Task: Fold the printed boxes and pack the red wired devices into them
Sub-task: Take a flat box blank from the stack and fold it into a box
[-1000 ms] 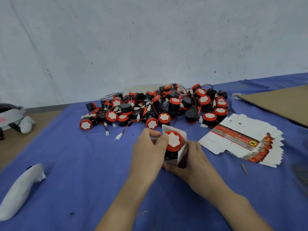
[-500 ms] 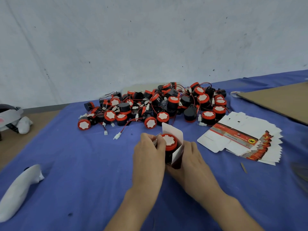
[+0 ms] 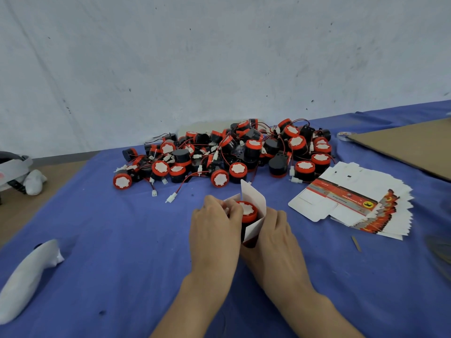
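The left hand (image 3: 214,230) curls its fingers at the top of a red-capped black plastic device (image 3: 248,212). It seems to pinch the cap's rim, though a small side flap hides the fingertips, so the exact hold is unclear. The device stands upright, about half sunk in a small white printed card box (image 3: 253,226) whose lid flap stands open behind it. The right hand (image 3: 275,237) wraps round the box's right side and holds it low, near the blue cloth-covered worktop (image 3: 122,240).

The device looks rigid, compact and fairly light. Its smooth round cap is best taken by the rim, and its thin wire should be tucked in first rather than pulled. The box is thin card, light and easily crushed, so it wants holding by the side walls near the corners, not squeezed mid-panel. Behind, a heap of like red-and-black wired devices (image 3: 231,154) lies tangled. To the right sits a fanned stack of flat printed box blanks (image 3: 353,203).
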`<state>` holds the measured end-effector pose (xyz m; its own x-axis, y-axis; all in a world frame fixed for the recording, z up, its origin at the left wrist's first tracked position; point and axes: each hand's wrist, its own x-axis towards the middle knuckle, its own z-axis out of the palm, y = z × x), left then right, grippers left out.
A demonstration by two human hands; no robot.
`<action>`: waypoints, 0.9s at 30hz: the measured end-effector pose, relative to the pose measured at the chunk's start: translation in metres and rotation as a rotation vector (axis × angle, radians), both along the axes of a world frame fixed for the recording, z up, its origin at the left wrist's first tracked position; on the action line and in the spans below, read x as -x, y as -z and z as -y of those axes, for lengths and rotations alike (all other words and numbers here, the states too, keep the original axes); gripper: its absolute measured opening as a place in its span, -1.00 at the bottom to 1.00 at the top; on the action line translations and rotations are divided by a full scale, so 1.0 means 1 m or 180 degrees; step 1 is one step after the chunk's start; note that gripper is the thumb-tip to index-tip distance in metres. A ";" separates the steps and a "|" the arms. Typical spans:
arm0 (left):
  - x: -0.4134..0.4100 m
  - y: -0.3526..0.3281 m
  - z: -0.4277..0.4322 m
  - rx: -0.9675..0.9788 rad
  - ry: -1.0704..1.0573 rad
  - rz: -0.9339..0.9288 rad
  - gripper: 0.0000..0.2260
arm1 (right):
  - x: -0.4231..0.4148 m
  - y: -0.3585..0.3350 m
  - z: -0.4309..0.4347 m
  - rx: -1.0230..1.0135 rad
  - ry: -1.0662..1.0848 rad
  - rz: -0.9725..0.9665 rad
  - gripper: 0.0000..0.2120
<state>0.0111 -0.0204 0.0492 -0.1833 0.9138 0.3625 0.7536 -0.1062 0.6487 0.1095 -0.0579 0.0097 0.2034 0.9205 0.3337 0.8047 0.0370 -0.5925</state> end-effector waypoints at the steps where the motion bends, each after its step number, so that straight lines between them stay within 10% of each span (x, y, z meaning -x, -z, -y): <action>1: 0.000 0.000 0.000 0.0042 -0.0001 0.0084 -0.84 | 0.000 0.000 0.000 0.0013 0.0000 0.0009 -0.32; 15: 0.005 0.005 -0.001 0.0092 0.0589 -0.1016 -0.83 | -0.004 0.005 -0.001 -0.0048 -0.0180 -0.0087 -0.35; 19: 0.013 0.001 -0.002 0.0132 0.0814 -0.1044 -0.84 | -0.013 0.005 -0.007 0.0080 -0.0450 -0.0863 -0.22; 23: 0.020 -0.006 0.002 0.0220 0.1242 -0.1059 -0.81 | -0.023 0.002 -0.011 0.0058 -0.0896 -0.2160 -0.50; 27: 0.019 -0.011 0.010 0.0240 0.1655 -0.1162 -0.80 | -0.021 0.007 -0.011 -0.0092 -0.0481 -0.2153 -0.58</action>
<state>-0.0081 -0.0303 0.0598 0.4141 0.8755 0.2490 0.7897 -0.4816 0.3800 0.1310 -0.0467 0.0026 0.2456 0.9477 0.2038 0.2438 0.1431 -0.9592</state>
